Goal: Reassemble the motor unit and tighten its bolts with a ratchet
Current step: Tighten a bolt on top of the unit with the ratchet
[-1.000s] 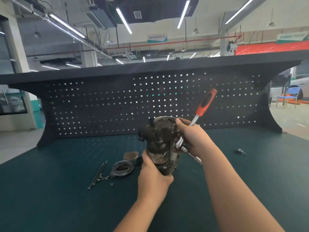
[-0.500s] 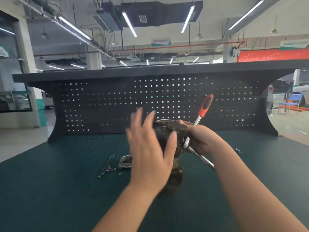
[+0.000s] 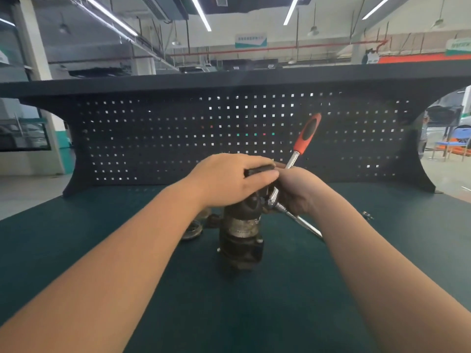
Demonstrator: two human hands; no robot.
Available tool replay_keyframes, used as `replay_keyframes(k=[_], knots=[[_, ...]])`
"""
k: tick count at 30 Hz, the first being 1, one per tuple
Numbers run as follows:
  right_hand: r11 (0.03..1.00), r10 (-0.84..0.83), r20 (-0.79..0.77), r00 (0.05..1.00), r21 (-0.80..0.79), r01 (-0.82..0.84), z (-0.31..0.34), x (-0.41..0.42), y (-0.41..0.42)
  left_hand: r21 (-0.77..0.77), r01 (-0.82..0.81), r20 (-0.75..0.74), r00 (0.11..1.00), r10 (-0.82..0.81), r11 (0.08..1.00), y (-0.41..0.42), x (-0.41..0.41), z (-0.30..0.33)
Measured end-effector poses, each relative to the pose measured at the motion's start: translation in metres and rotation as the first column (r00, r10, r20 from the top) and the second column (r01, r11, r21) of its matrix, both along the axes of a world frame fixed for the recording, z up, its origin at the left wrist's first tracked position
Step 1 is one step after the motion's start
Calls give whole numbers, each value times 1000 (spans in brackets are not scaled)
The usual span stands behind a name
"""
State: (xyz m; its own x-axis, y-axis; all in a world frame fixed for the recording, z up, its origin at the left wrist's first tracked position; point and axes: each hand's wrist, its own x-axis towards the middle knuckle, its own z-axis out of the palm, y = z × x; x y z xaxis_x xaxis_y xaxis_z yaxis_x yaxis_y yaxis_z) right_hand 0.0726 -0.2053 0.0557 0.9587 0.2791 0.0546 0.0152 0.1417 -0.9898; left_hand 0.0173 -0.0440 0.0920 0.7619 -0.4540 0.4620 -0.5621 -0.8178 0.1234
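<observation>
Setting: a person stands at a workbench point(image 3: 76, 250) covered in dark green matting, with a black pegboard point(image 3: 178, 138) rising at its back and a workshop hall beyond.
Motor unit: the motor unit point(image 3: 242, 235), dark and grimy, stands upright on the mat at the centre of the view, directly in front of the person.
Left hand: the left hand point(image 3: 229, 179) lies across the top of the motor unit, palm down, its fingers fairly straight and laid over a dark part at the top. It appears to press rather than grip, though what lies under the palm is hidden.
Right hand: the right hand point(image 3: 298, 189) is at the upper right side of the unit, fingers curled round the shaft of the ratchet point(image 3: 293, 161) near its head. The orange and black handle points up and away to the right; a chrome extension bar point(image 3: 303, 221) slants down to the mat below the wrist.
Loose parts: a ring-shaped metal part point(image 3: 191, 229) lies just left of the unit, partly behind the left forearm. A small metal piece point(image 3: 367, 214) sits well apart on the right.
Step in hand: this looks like steadying the unit upright and seating its top part, before any bolt is tightened.
Next move: it likely calls for keeping downward pressure with the left hand while the right sets the ratchet squarely on a bolt; which bolt cannot be seen.
</observation>
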Motion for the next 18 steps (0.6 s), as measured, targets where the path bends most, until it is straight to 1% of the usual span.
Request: replay_keyframes(k=[3,6,8,10,11,12,14,16,17,18], knots=[[999,24,4,1000,27,-24,-4,4,4,-35,41,-60,997,-43,999,8,5,2],[992,7,-27,1000,123,-3,-5,3,6,-82,32,-55,998,-36,996,10,9,0],[976,-72,-76,994,200,86,-4,1,5,-104,32,-48,998,-37,994,10,11,-1],[929,-188,-127,974,298,218,3,-1,0,-119,41,-54,997,-48,992,12,12,-2],[884,-233,-156,960,378,276,7,-2,-5,-117,52,-62,996,-59,992,13,13,-2],[818,-264,-189,946,476,323,13,-3,-10,-105,68,-69,995,-75,992,13,13,-2],[635,-287,-246,926,675,376,23,-8,-23,-77,105,-74,991,-110,992,13,13,-1],[421,-267,-259,928,835,354,29,-15,-31,-92,123,-96,987,-132,988,14,13,1],[341,-255,-251,934,881,329,31,-19,-33,-110,127,-107,985,-138,986,15,14,1],[282,-251,-238,938,909,306,34,-23,-34,-126,130,-113,983,-144,984,15,15,1]])
